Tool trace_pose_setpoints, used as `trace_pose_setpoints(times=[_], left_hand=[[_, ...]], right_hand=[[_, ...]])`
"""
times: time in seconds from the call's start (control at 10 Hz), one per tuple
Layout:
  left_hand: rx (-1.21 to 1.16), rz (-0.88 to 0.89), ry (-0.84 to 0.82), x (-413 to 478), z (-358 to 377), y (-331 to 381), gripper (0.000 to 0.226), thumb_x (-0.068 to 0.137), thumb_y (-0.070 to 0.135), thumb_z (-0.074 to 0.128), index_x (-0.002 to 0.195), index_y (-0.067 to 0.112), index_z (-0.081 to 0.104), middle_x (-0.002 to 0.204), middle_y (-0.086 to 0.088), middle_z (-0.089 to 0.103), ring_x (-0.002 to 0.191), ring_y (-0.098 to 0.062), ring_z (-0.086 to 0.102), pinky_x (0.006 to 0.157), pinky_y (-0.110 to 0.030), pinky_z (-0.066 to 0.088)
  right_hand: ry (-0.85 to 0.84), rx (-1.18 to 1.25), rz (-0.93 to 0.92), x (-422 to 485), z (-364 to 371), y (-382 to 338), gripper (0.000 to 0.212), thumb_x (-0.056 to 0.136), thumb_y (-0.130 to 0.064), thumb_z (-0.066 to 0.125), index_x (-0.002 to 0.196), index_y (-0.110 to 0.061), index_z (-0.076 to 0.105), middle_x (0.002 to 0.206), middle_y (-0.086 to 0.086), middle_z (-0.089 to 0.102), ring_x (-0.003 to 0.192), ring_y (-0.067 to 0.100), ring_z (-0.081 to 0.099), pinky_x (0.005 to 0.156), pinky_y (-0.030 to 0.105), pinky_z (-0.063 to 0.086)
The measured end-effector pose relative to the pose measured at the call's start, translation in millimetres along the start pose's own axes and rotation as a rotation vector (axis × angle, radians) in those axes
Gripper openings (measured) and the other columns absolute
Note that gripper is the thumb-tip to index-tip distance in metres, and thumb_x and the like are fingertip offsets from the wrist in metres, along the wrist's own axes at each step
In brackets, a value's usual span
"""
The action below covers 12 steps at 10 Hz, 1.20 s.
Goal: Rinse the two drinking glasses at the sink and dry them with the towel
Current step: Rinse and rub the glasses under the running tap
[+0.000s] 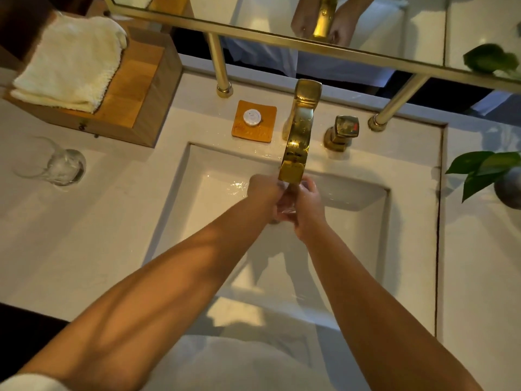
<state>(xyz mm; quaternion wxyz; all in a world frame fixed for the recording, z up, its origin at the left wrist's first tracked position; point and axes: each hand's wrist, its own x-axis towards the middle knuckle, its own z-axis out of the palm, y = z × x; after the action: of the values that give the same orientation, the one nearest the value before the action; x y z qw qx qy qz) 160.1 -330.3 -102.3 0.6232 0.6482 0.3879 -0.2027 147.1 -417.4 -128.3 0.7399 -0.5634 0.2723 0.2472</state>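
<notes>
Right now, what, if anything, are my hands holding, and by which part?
Seemingly a clear glass, cupped between left hand and right hand round its sides; the exact hold is hidden.

**A:** Pale counter (84,249) right across the frame, with warm yellow light on it.

**B:** Along the top there's a mirror (366,24) in a brass frame (225,28), standing on two brass posts (218,60).

**A:** Wooden box (146,88) upper left, on the counter. Gold tap (298,131) in the centre, its handle (342,131) just to the right.

**B:** Small orange dish (253,134) left of the tap. Green leaves (485,170) at the right edge. It's dark past the counter's edge, lower left.
</notes>
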Motion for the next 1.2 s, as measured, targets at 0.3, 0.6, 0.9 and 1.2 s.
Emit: trace_pose_setpoints(times=[0.3, 0.6, 0.9, 1.2], left_hand=[[0.737, 0.728, 0.017, 7, -14, -16, 0.023, 0.095, 0.027, 0.062, 0.086, 0.01, 0.073, 0.074, -0.006, 0.069, 0.065, -0.023, 0.065, 0.06, -0.031, 0.046], [1.217, 1.335, -0.201, -5, -36, -31, 0.056, 0.105, 0.045, 0.026, 0.092, 0.013, 0.069, 0.081, -0.006, 0.071, 0.07, -0.021, 0.067, 0.063, -0.034, 0.054], [1.288, 1.426, -0.158, 2, -29, -49, 0.047, 0.106, 0.036, 0.036, 0.087, 0.01, 0.07, 0.082, -0.008, 0.072, 0.073, -0.025, 0.067, 0.073, -0.037, 0.053], [1.333, 1.512, -0.185, 1, -26, -52, 0.038, 0.103, 0.033, 0.043, 0.105, 0.005, 0.069, 0.089, -0.013, 0.072, 0.076, -0.027, 0.068, 0.078, -0.042, 0.056]], right_hand=[[-0.025, 0.186, 0.295, 0, -12, -4, 0.025, 0.099, -0.029, 0.051, 0.081, -0.015, 0.06, 0.061, 0.003, 0.057, 0.045, 0.011, 0.056, 0.048, 0.024, 0.049], [-0.065, 0.161, 0.319, 2, -23, 0, 0.031, 0.099, -0.036, 0.052, 0.089, -0.012, 0.069, 0.074, 0.005, 0.066, 0.053, 0.013, 0.055, 0.041, 0.021, 0.043], [-0.021, 0.316, 0.349, 4, -27, 7, 0.035, 0.097, -0.038, 0.055, 0.101, -0.006, 0.067, 0.082, 0.01, 0.068, 0.064, 0.019, 0.067, 0.053, 0.027, 0.055], [-0.023, 0.226, 0.421, 12, -30, 9, 0.037, 0.101, -0.039, 0.05, 0.088, -0.009, 0.066, 0.077, 0.006, 0.071, 0.059, 0.018, 0.07, 0.051, 0.028, 0.056]])
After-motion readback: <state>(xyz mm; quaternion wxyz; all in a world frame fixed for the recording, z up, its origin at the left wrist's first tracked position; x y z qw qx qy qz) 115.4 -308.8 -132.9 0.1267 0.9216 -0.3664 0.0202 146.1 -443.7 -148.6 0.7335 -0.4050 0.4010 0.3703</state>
